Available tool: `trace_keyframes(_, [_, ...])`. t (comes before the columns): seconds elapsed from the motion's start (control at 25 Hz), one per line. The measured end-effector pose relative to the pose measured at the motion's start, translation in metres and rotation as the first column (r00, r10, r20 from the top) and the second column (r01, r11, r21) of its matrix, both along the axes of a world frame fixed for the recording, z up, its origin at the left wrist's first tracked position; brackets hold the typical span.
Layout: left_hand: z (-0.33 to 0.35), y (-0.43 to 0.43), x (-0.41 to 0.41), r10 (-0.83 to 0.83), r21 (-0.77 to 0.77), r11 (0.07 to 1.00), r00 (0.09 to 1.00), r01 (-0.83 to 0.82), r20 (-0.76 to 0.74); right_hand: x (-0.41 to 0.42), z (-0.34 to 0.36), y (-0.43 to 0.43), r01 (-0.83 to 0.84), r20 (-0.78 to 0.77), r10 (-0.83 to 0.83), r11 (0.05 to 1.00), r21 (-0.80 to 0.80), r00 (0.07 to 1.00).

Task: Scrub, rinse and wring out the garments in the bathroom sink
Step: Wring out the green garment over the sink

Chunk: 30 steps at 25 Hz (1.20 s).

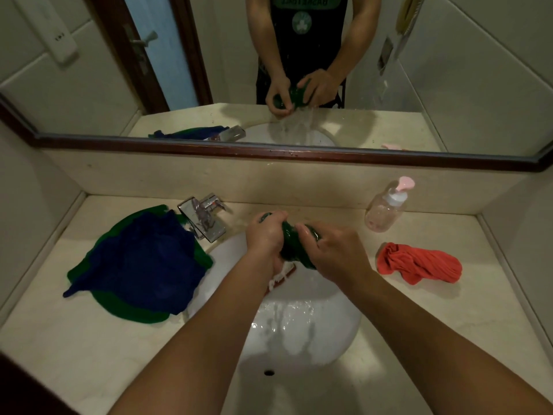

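Above the white sink (335, 348) I hold a dark green garment (289, 241) twisted into a tight roll. My left hand (264, 238) grips its left end and my right hand (335, 250) grips its right end. Water runs from the roll down into the bowl. A white and red edge of cloth (282, 275) hangs below my left hand. A blue garment (140, 265) lies spread on a green one (131, 313) on the counter to the left. A wrung orange-red garment (419, 265) lies on the counter to the right.
A chrome tap (203, 217) stands at the back left of the sink. A clear pump bottle (386, 208) with a pink top stands at the back right. The beige counter (449, 310) is walled on both sides, with a mirror (209, 70) behind.
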State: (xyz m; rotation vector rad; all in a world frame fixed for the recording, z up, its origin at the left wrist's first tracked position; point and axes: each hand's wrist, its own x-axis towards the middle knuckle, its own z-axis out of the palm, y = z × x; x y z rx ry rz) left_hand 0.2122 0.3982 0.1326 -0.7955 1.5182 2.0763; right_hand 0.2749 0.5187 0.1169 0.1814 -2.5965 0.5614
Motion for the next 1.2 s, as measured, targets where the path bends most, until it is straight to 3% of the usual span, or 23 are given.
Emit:
trace_keyframes(0.08, [-0.003,0.002,0.000,0.015,-0.057,0.998,1.000,-0.016,-0.013,-0.005,-0.006,0.007,-0.055,-0.123,0.068,0.993,0.101,0.990])
trace_keyframes(0.12, [-0.006,0.002,0.001,0.010,-0.089,0.996,0.999,-0.013,-0.034,-0.004,-0.007,0.007,-0.057,-0.104,0.065,0.995,0.078,0.992])
trace_keyframes(0.2, [-0.011,-0.002,0.004,-0.022,-0.090,0.996,0.998,0.017,-0.053,-0.002,-0.001,0.000,0.048,0.125,-0.036,0.994,-0.095,0.992])
trace_keyframes(0.28, [-0.013,-0.012,0.004,-0.060,-0.019,0.998,0.997,0.059,-0.058,0.001,0.004,-0.007,0.207,0.421,-0.088,0.947,-0.246,0.903])
trace_keyframes(0.32, [-0.013,-0.018,0.002,-0.081,0.005,0.997,0.994,0.082,-0.074,0.004,0.006,-0.010,0.298,0.529,-0.061,0.877,-0.376,0.847])
trace_keyframes(0.4, [-0.013,-0.026,-0.001,-0.141,-0.024,0.990,0.978,0.139,-0.154,0.011,0.014,-0.017,0.485,0.653,0.106,0.584,-0.651,0.749])
trace_keyframes(0.48, [-0.012,-0.030,0.000,-0.217,-0.132,0.973,0.938,0.188,-0.269,0.018,0.018,-0.024,0.583,0.673,0.228,0.355,-0.730,0.704])
trace_keyframes(0.56, [-0.011,-0.035,0.004,-0.314,-0.199,0.945,0.884,0.259,-0.345,0.023,0.017,-0.032,0.610,0.670,0.244,0.280,-0.741,0.701])
trace_keyframes(0.64, [-0.013,-0.051,-0.002,-0.389,-0.050,0.916,0.851,0.398,-0.354,0.024,0.016,-0.033,0.631,0.666,0.250,0.212,-0.746,0.703])
trace_keyframes(0.72, [-0.007,-0.072,-0.011,-0.503,0.084,0.817,0.776,0.570,-0.380,0.026,0.017,-0.031,0.659,0.665,0.329,0.147,-0.737,0.671])
trace_keyframes(0.84, [-0.006,-0.087,-0.018,-0.638,-0.175,0.743,0.604,0.646,-0.477,0.026,0.019,-0.029,0.696,0.631,0.475,0.053,-0.717,0.614])
trace_keyframes(0.92, [-0.006,-0.083,-0.016,-0.578,-0.222,0.805,0.641,0.550,-0.505,0.024,0.023,-0.031,0.708,0.592,0.552,0.004,-0.706,0.587])
trace_keyframes(1.04, [-0.006,-0.071,-0.010,-0.408,0.048,0.861,0.745,0.506,-0.528,0.021,0.029,-0.035,0.751,0.585,0.629,0.003,-0.660,0.512])
trace_keyframes(1.12, [-0.006,-0.063,-0.009,-0.329,0.265,0.804,0.770,0.532,-0.546,0.019,0.035,-0.037,0.772,0.594,0.633,-0.010,-0.635,0.497])
trace_keyframes(1.2, [-0.002,-0.057,-0.007,-0.272,0.319,0.797,0.776,0.513,-0.570,0.019,0.036,-0.037,0.772,0.623,0.576,-0.022,-0.635,0.529])
